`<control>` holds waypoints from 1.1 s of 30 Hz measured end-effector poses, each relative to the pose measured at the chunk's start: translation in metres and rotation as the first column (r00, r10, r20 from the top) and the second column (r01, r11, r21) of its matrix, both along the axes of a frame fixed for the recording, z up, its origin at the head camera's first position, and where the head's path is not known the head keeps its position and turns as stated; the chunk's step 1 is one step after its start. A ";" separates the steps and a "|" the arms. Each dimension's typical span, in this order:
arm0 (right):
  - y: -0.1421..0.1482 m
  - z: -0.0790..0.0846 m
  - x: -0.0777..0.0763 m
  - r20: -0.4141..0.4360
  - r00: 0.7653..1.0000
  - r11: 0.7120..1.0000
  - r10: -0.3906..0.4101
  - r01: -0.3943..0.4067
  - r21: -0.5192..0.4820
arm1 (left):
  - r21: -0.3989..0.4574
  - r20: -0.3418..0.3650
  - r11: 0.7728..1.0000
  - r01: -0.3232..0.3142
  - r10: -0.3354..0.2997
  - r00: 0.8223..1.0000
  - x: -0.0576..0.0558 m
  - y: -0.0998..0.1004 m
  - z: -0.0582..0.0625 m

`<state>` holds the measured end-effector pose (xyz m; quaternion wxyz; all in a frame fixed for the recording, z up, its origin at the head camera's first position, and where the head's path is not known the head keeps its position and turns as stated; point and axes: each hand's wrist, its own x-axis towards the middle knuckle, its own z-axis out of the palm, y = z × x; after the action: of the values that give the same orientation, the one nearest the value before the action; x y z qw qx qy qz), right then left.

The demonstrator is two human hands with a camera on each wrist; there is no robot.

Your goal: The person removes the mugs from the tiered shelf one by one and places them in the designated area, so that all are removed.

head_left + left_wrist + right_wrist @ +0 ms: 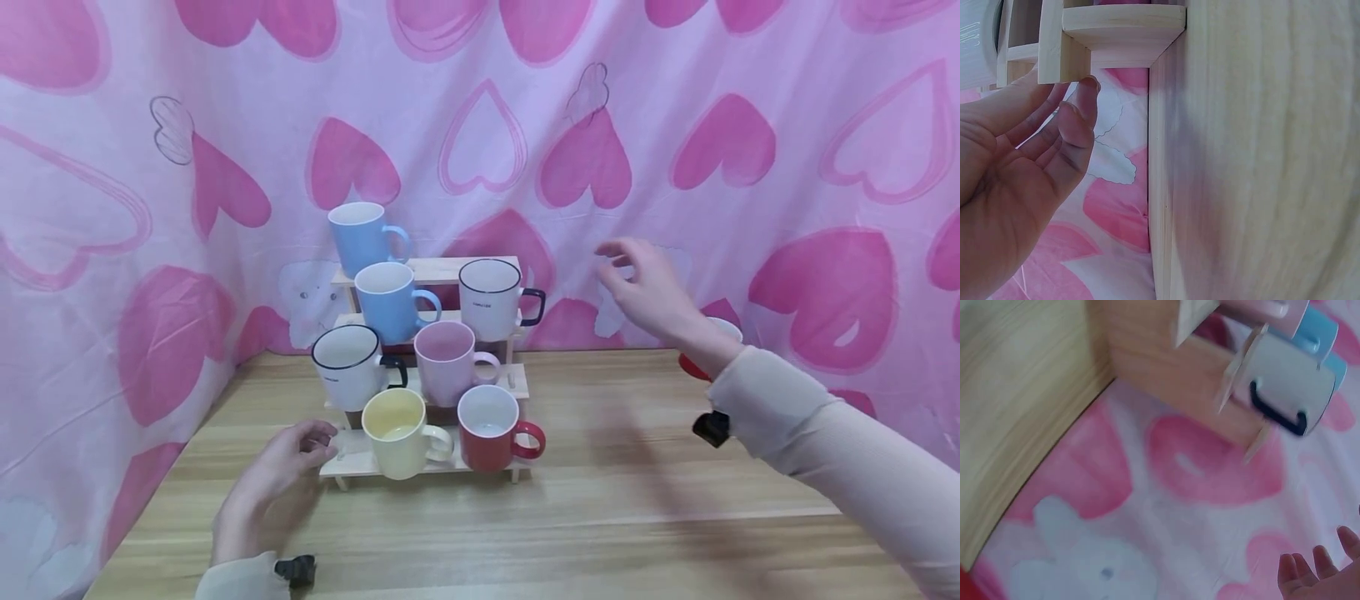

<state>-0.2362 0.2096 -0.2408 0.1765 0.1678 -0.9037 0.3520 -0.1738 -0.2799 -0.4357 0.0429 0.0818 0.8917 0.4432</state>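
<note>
A stepped wooden rack (517, 379) holds mugs on its tiers. One blue mug (360, 242) sits at the top left. Below it are another blue mug (392, 302) and a black-rimmed white mug (486, 304). The third tier bears a second white mug (348, 371) and a pink mug (446, 367); the lowest has a yellow mug (397, 442) and a red mug (486, 442). My left hand (288, 458) holds the left end of the lowest tier, fingers bent at its edge. Right of the rack, my right hand (641, 287) is raised in the air, holding nothing, fingers loosely bent.
Another red mug (693, 367) stands far right on the wooden table (600, 533), mostly hidden behind my right wrist. A pink heart-patterned curtain (480, 100) hangs close behind the rack and along the left side.
</note>
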 end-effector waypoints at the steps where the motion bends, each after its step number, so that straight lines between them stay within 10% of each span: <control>1: -0.009 0.001 -0.002 -0.006 1.000 1.000 0.019 -0.019 -0.002 | 0.001 0.008 1.000 -0.006 0.006 1.000 0.001 0.000 0.000; 15: -0.121 0.014 -0.022 -0.087 0.986 0.990 0.140 -0.142 -0.014 | 0.000 0.055 0.999 -0.037 0.037 0.998 0.006 0.007 0.001; 33: -0.196 0.023 -0.073 0.102 0.989 0.985 0.110 -0.095 -0.145 | 0.038 0.069 0.998 -0.041 0.038 0.997 0.001 0.017 0.001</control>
<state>-0.3091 0.0132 -0.2179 0.1196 0.1819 -0.8754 0.4317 -0.1732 -0.2628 -0.4349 0.0630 0.0497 0.8822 0.4639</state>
